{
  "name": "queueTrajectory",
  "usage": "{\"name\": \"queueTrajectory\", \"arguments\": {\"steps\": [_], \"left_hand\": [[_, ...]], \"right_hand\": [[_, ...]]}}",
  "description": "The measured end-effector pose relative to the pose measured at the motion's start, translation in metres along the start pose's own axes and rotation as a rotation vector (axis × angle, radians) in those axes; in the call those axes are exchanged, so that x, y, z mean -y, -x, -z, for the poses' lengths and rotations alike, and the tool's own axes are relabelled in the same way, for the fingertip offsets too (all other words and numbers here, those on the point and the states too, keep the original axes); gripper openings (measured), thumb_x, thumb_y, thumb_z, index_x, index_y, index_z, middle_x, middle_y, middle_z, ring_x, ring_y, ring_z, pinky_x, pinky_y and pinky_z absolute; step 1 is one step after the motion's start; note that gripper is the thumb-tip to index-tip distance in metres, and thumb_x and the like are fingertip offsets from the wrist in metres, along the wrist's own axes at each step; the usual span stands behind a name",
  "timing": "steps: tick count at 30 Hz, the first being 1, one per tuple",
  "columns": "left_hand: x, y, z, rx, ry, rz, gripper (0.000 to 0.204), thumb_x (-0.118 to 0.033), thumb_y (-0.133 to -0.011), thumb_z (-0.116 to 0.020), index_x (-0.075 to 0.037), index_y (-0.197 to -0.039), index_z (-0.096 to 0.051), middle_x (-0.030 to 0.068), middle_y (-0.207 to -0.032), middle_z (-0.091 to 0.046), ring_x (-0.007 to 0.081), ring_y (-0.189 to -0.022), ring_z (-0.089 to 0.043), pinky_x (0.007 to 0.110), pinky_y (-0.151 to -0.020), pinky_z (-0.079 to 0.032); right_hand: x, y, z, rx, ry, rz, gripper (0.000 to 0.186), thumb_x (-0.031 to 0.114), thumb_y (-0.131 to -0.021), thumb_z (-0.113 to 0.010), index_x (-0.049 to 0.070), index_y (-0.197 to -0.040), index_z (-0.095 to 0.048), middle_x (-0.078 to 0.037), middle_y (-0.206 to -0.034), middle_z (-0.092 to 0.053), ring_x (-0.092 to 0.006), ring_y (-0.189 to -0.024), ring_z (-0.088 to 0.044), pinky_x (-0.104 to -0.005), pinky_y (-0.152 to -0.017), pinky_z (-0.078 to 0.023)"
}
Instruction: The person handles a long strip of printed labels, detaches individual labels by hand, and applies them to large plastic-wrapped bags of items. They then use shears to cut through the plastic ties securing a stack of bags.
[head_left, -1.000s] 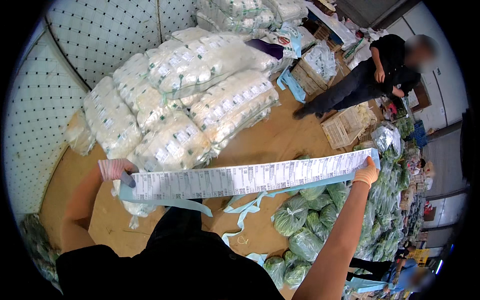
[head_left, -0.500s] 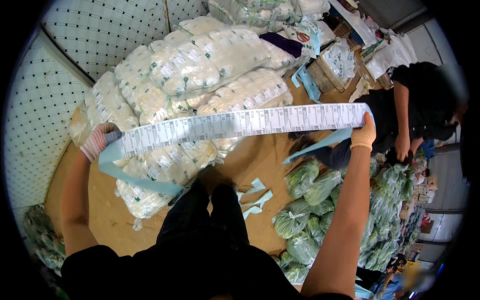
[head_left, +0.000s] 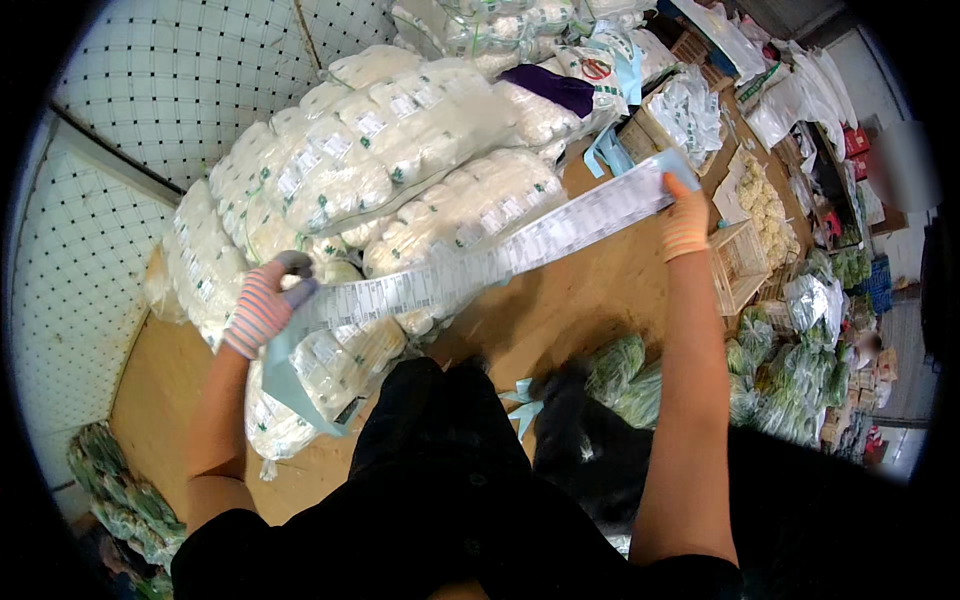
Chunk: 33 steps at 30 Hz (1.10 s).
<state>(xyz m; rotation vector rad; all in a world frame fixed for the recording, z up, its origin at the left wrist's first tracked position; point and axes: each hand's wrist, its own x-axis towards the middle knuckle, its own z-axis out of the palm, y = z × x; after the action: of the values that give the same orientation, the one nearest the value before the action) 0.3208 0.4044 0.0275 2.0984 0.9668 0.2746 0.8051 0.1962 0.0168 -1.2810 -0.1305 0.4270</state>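
A long strip of white printed labels [head_left: 560, 235] on light blue backing is stretched between my hands, rising toward the right. My left hand [head_left: 262, 305], in a striped glove with grey fingertips, has its thumb at the strip's left end; the index finger curls above, a little apart from the thumb. Below that hand dangles a loose tail of blue backing [head_left: 298, 385]. At the other end, my right hand [head_left: 684, 218] in an orange glove pinches the strip. Behind it lie large clear sacks [head_left: 400, 120] packed with pale bagged goods, several bearing white labels.
Bagged green vegetables [head_left: 625, 385] sit on the right floor, with more at lower left [head_left: 120, 490]. A person in dark clothes [head_left: 590, 440] is close at my right. Blue backing scraps [head_left: 522, 405] lie by my feet. A wooden crate [head_left: 738, 265] stands beyond my right hand.
The strip has tilted, its right end rising and my left hand moving inward. The other person has passed from the upper right to close beside me at lower right.
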Motion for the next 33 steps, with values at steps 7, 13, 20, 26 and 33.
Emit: {"name": "queueTrajectory", "arguments": {"steps": [7,13,20,26,33], "left_hand": [[-0.122,-0.105,-0.103,0.179,0.067,-0.294,0.045,-0.024,-0.069,-0.064,-0.002,-0.106,-0.051,0.0159,-0.103,-0.056,0.0263,-0.099,-0.052,0.032,-0.085,-0.039],[-0.165,-0.180,-0.201,0.376,0.343,-0.521,0.044,-0.024,-0.069,-0.063,0.000,-0.104,-0.052,0.0182,-0.100,-0.056,0.0258,-0.090,-0.055,0.031,-0.079,-0.042],[-0.210,-0.193,-0.220,0.867,0.093,-0.457,0.045,-0.038,-0.064,-0.066,-0.004,-0.093,-0.058,0.0195,-0.080,-0.060,0.0320,-0.079,-0.057,0.036,-0.070,-0.043],[-0.200,-0.207,-0.221,1.076,0.020,-0.459,0.048,-0.033,-0.062,-0.067,0.004,-0.092,-0.058,0.0166,-0.082,-0.061,0.0216,-0.077,-0.058,0.030,-0.071,-0.044],[-0.169,-0.247,-0.200,0.923,-0.071,-0.288,0.039,-0.029,-0.064,-0.064,0.003,-0.085,-0.059,0.0154,-0.076,-0.060,0.0198,-0.069,-0.056,0.030,-0.067,-0.044]], "right_hand": [[-0.051,0.067,-0.037,0.173,-0.198,-0.062,0.034,-0.007,-0.069,-0.051,-0.003,-0.103,-0.050,-0.007,-0.098,-0.055,-0.0185,-0.089,-0.052,-0.0305,-0.082,-0.041],[-0.059,0.102,-0.044,0.169,-0.111,-0.002,0.037,-0.002,-0.072,-0.051,-0.003,-0.109,-0.046,-0.009,-0.103,-0.053,-0.0205,-0.095,-0.051,-0.0335,-0.086,-0.040],[-0.023,0.085,0.004,-0.126,-0.891,-0.394,0.029,0.011,-0.074,-0.057,0.003,-0.101,-0.050,-0.010,-0.100,-0.055,-0.0250,-0.093,-0.052,-0.0380,-0.087,-0.040],[-0.005,0.056,0.103,-0.382,-0.873,-0.169,0.022,0.014,-0.073,-0.059,0.005,-0.093,-0.056,-0.008,-0.096,-0.058,-0.0249,-0.092,-0.053,-0.0400,-0.088,-0.039],[0.013,0.039,0.202,-0.492,-1.095,-0.074,0.029,0.013,-0.074,-0.052,0.001,-0.100,-0.051,-0.009,-0.103,-0.053,-0.0254,-0.100,-0.047,-0.0381,-0.091,-0.035]]}}
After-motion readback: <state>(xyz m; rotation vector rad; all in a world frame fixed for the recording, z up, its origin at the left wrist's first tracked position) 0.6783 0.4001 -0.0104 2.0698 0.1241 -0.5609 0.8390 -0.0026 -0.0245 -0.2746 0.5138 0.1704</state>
